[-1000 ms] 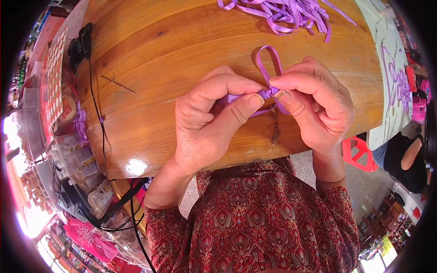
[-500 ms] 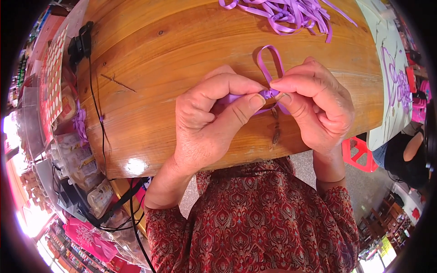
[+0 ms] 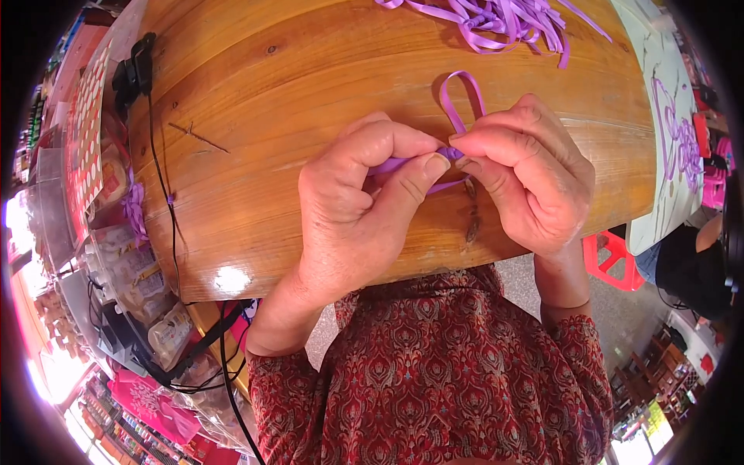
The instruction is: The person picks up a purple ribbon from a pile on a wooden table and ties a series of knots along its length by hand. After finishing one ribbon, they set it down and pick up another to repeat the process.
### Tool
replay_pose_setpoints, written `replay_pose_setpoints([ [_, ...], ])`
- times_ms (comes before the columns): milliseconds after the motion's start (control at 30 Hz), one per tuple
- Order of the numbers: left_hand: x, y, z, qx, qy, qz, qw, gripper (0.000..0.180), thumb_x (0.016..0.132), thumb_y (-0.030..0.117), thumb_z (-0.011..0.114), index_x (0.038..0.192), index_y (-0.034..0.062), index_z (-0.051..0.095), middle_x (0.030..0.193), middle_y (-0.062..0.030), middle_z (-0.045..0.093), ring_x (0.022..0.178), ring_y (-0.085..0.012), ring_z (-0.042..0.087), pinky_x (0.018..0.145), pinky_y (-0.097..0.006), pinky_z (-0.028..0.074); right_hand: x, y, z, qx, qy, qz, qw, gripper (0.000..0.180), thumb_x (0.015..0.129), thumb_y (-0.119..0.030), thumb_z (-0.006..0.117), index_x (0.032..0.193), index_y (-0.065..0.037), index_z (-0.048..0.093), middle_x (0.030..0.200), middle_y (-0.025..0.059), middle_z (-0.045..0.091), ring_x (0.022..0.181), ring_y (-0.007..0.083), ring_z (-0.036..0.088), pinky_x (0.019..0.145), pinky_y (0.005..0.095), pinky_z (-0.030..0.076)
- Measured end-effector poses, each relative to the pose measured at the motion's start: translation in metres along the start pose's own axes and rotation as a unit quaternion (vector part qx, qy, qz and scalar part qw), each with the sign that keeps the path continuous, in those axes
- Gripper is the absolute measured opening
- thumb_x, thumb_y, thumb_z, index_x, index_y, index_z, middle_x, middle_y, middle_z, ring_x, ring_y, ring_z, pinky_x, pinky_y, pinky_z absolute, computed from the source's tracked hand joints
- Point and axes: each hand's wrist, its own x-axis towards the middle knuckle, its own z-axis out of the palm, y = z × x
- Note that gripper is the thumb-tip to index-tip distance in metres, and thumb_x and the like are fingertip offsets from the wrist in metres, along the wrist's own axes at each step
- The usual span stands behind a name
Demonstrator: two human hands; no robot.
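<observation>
Between my two hands is a purple ribbon, pinched at a small knotted spot over the near part of the wooden table. One loop of it sticks up beyond my fingers, and a strand passes below. My left hand grips the ribbon between thumb and forefinger from the left side of the knot. From the right, my right hand pinches it with thumb and forefinger, the tips almost touching those of the left. The fingertips hide most of the knot.
A heap of purple ribbons lies at the table's far edge. On the wooden table a black cable runs down the left side. More purple ribbon rests on a white marbled surface at right, above a red stool.
My right hand has shifted slightly left, its fingertips closer to those of my left hand. The ribbon's loop still stands up, and both hands keep their pinch.
</observation>
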Motion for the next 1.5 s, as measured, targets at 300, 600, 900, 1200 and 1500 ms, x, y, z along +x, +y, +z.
replay_pose_setpoints([
  [300,0.001,0.004,-0.009,0.092,-0.068,0.07,0.991,0.011,0.079,-0.009,0.063,0.087,-0.0024,0.061,0.075,-0.0004,0.053,0.067,-0.005,0.047,0.058,-0.017,0.036,0.004,0.001,-0.004,0.068,-0.049,0.048,0.995,0.016,0.068,-0.001,0.07,0.082,0.004,0.064,0.076,0.0107,0.061,0.063,0.0196,0.053,0.054,0.0271,0.04],
  [600,0.008,-0.002,-0.008,-0.089,-0.1,0.039,0.99,0.006,0.08,-0.005,0.064,0.082,-0.0004,0.062,0.074,-0.0001,0.053,0.066,-0.0057,0.048,0.059,-0.02,0.039,0.008,-0.002,-0.007,0.118,-0.051,0.044,0.991,0.016,0.069,0.002,0.069,0.084,0.004,0.064,0.078,0.0103,0.061,0.066,0.0188,0.054,0.057,0.0274,0.041],
  [900,0.004,0.003,-0.003,-0.011,-0.029,0.066,0.997,0.012,0.08,-0.004,0.066,0.09,0.0007,0.062,0.079,0.0004,0.054,0.068,-0.003,0.049,0.057,-0.017,0.039,0.005,0.001,-0.006,0.101,-0.029,0.031,0.994,0.022,0.069,0.004,0.07,0.09,0.003,0.065,0.083,0.0104,0.062,0.07,0.0174,0.054,0.058,0.0258,0.042],
  [1200,0.004,0.001,-0.002,0.034,0.009,0.093,0.995,0.019,0.077,-0.004,0.069,0.094,0.0035,0.066,0.08,0.0003,0.056,0.069,-0.0039,0.051,0.059,-0.017,0.04,0.004,-0.006,-0.003,0.116,-0.003,0.133,0.984,0.018,0.07,0.003,0.071,0.087,-0.003,0.068,0.078,0.0061,0.062,0.073,0.0184,0.059,0.066,0.0273,0.047],
  [1500,0.003,-0.002,-0.001,0.029,0.037,0.084,0.995,0.02,0.074,-0.004,0.071,0.091,0.0044,0.066,0.079,0.0009,0.056,0.068,-0.0043,0.049,0.058,-0.017,0.038,0.002,-0.003,-0.004,0.164,-0.008,0.107,0.981,0.021,0.073,0.008,0.066,0.093,0.002,0.066,0.086,0.0106,0.062,0.075,0.0147,0.057,0.062,0.0224,0.044],
])
